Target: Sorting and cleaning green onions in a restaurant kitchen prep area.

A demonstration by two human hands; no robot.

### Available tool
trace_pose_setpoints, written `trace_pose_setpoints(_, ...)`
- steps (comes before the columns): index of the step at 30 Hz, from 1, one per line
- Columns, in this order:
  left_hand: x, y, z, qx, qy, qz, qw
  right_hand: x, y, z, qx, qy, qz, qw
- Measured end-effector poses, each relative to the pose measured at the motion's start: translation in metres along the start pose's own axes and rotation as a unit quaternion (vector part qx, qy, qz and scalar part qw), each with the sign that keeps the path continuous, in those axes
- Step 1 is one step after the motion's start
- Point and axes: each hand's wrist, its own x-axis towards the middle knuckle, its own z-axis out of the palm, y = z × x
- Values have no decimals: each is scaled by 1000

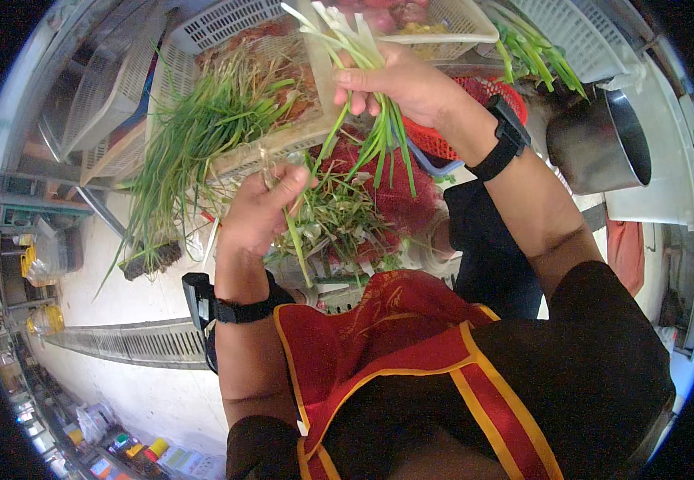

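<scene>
My right hand (395, 84) grips a bunch of green onions (377, 114), with the white ends upward and the green leaves hanging down. My left hand (257, 210) is lower and to the left, thumb against the fingers, pinching a green onion strand (296, 240) with some dry, pale fibres. Below and between my hands lies a heap of green onion trimmings (341, 210), partly over a red mesh sack (407, 186). A large pile of green onions (215, 114) with dry roots leans over the edge of a white plastic crate (275, 147) at the upper left.
Red onions (383, 18) fill a pale basket (461, 24) at the top. A red plastic basket (497, 96) and a steel pot (593, 141) stand to the right. More green onions (539, 54) lie at the upper right. A slotted drain cover (131, 345) crosses the floor at left.
</scene>
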Motion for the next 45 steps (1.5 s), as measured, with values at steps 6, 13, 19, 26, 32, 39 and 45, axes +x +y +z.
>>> trace_pose_setpoints(6, -6, 11, 16, 87, -3, 29, 996, 1, 1, 6, 25, -3, 15, 1000)
trace_pose_setpoints(13, 1, 5, 28, -140, 169, 76, 973, 8, 12, -2, 165, 55, 27, 984)
trace_pose_setpoints(19, 8, -2, -14, -333, 188, 114, 917, 16, 18, -27, 348, 82, 13, 934)
trace_pose_setpoints(26, 11, 0, -39, -307, 199, 61, 929, -2, -2, -25, 30, 65, 10, 997)
trace_pose_setpoints(32, 14, -5, -52, -421, 97, 92, 897, -5, 10, -1, 41, 7, 49, 998)
trace_pose_setpoints(39, 20, -4, -48, -481, 40, 142, 864, -5, 29, 45, 109, -99, 163, 976)
trace_pose_setpoints(45, 25, -5, -56, -541, 32, 183, 820, -8, 39, 64, 67, -125, 160, 977)
